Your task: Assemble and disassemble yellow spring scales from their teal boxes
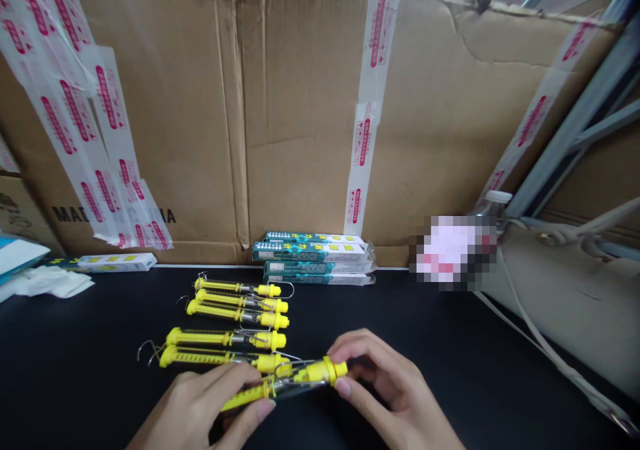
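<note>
My left hand (210, 403) and my right hand (385, 390) both grip one yellow spring scale (290, 382) just above the black table (450, 343). The left fingers wrap its clear barrel; the right thumb and fingers pinch its yellow cap end. Just behind it, several more yellow spring scales (235, 313) with metal hooks lie side by side in a row. Farther back a stack of green and white boxes (315, 258) rests against the cardboard.
A taped cardboard wall (300, 117) closes off the back. One loose box (115, 261) and white paper (50, 282) lie at the far left. A beige bag (560, 303) with a cord sits at the right, by a metal rack (590, 103).
</note>
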`<state>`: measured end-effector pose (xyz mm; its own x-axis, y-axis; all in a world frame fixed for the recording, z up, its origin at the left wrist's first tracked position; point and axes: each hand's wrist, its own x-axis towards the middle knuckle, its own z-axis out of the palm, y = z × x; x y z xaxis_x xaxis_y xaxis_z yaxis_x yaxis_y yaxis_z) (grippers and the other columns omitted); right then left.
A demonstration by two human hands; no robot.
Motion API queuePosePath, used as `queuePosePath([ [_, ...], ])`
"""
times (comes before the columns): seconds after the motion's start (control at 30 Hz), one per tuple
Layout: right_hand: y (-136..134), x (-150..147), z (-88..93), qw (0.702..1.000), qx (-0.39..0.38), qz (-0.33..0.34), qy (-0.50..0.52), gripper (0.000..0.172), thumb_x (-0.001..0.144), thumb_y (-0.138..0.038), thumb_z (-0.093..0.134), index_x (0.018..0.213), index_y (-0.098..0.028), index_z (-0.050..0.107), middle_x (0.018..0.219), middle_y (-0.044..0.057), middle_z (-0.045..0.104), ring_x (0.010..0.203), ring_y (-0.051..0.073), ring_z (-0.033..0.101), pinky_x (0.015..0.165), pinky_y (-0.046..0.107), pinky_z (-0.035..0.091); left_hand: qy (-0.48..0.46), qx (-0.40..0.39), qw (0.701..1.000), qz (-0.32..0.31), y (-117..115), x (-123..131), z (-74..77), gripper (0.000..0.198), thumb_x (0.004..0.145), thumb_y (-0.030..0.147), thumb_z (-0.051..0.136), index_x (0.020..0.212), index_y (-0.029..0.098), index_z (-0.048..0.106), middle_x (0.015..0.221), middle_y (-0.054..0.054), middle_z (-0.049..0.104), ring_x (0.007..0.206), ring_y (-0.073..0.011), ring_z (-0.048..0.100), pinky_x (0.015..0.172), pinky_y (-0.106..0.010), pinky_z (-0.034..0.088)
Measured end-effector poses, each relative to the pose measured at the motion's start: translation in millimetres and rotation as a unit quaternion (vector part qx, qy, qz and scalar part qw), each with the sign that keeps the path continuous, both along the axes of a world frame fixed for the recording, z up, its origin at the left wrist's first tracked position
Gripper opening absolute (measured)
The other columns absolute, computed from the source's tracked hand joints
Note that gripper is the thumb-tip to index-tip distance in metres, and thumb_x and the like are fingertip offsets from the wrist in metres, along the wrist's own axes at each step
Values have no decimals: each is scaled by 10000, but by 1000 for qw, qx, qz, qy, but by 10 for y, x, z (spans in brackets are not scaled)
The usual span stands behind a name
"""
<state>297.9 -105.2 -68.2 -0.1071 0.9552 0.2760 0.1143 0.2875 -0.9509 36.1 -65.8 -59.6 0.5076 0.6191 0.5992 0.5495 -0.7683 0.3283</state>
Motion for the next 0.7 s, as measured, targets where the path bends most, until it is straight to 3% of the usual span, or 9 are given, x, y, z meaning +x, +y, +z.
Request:
queuePosePath([
  [0.1,11,3,6,999,-27,-25,-5,268,916,-451,730,1086,-244,718,1011,58,676,867,198,660,773,309,592,-3,-3,1000,-11,4,-9,7,332,1025,518,520,882,285,707,773,73,792,586,-91,752,502,-78,562],
  [0.23,57,13,-59,993,-111,-24,-36,444,927,-605,641,864,-174,728,728,27,644,592,136,593,517,231,522,0,-11,1000,-22,7,-17,6,327,1033,512,513,891,285,701,766,76,787,577,-81,744,492,-68,549],
  [0.3,59,15,-88,991,-126,-16,-34,463,917,-617,646,849,-167,725,669,16,624,549,127,571,456,210,475,11,-14,1000,-19,7,-22,-7,308,1028,508,521,901,290,697,780,79,789,588,-86,748,502,-77,555],
  [0.4,36,9,-82,995,-96,-12,0,333,906,-520,716,962,-192,732,800,33,669,626,142,610,525,233,527,20,-2,1000,-6,10,-22,-21,312,1029,512,506,903,298,695,784,83,791,595,-102,756,516,-105,566],
  [0.53,9,0,-6,1000,-18,-3,14,150,900,-359,765,892,-222,704,998,56,708,816,174,664,751,285,577,18,-5,1000,4,26,-21,-12,262,1014,497,536,902,317,691,785,108,789,615,-100,764,545,-106,570],
  [0.7,41,10,-15,996,-50,-25,63,213,851,-392,820,951,-232,720,957,34,694,825,173,672,751,279,587,24,-40,999,-19,12,-42,-7,201,1003,445,572,909,308,684,786,108,781,619,-79,752,538,-76,556],
])
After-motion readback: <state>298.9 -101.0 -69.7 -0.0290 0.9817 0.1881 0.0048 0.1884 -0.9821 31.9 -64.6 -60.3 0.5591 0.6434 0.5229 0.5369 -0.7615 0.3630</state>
